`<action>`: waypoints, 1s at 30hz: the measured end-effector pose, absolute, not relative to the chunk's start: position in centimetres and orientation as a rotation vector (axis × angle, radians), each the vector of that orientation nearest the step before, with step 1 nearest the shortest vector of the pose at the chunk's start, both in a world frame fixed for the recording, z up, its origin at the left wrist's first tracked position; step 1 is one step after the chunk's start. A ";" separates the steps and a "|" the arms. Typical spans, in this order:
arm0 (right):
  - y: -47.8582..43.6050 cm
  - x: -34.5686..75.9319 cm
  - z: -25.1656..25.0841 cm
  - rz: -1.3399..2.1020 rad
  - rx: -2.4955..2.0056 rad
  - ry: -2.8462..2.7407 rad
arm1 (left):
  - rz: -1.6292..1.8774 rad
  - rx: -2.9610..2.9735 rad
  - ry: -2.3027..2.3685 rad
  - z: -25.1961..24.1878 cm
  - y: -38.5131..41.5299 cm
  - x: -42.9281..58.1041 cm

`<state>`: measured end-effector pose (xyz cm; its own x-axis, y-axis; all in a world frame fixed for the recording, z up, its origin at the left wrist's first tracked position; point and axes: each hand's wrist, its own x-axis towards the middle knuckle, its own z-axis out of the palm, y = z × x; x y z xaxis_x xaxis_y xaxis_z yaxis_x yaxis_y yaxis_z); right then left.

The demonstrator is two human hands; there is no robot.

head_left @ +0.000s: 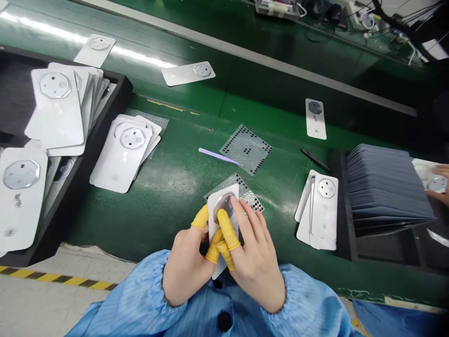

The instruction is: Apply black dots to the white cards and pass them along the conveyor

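Close to my body, a white phone back cover (pixel 223 193) with an octagonal camera area is held tilted between my hands. My left hand (pixel 189 262) grips its left side, with yellow finger cots on the thumb and a finger. My right hand (pixel 252 262) is closed at its right side, a cotted finger pressing on the camera area and bare fingertips at the upper right edge. Just behind lies a clear sheet (pixel 250 199) with small black round pieces, partly hidden by the cover. Beyond it are a second such sheet (pixel 242 149) and purple tweezers (pixel 217 155).
Stacks of white covers lie left (pixel 119 161) and right (pixel 326 215). A black tray (pixel 115 100) at far left holds more. Single covers (pixel 189 74) lie along the back. Dark tweezers (pixel 315 160) lie near a divider rack (pixel 386 187); another person's hand (pixel 440 185) is beside it.
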<state>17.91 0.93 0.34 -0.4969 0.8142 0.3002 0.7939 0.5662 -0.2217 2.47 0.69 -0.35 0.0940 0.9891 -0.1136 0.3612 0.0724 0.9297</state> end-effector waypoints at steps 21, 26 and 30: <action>1.3 19.2 0.4 0.535 -0.975 -2.099 | 0.989 1.336 1.272 1.5 0.8 3.3; 1.2 19.0 1.0 0.394 -0.998 -2.255 | 0.940 1.336 1.261 1.4 0.7 3.1; 1.4 18.9 0.9 0.363 -1.058 -2.375 | 0.910 1.334 1.310 0.7 0.8 3.0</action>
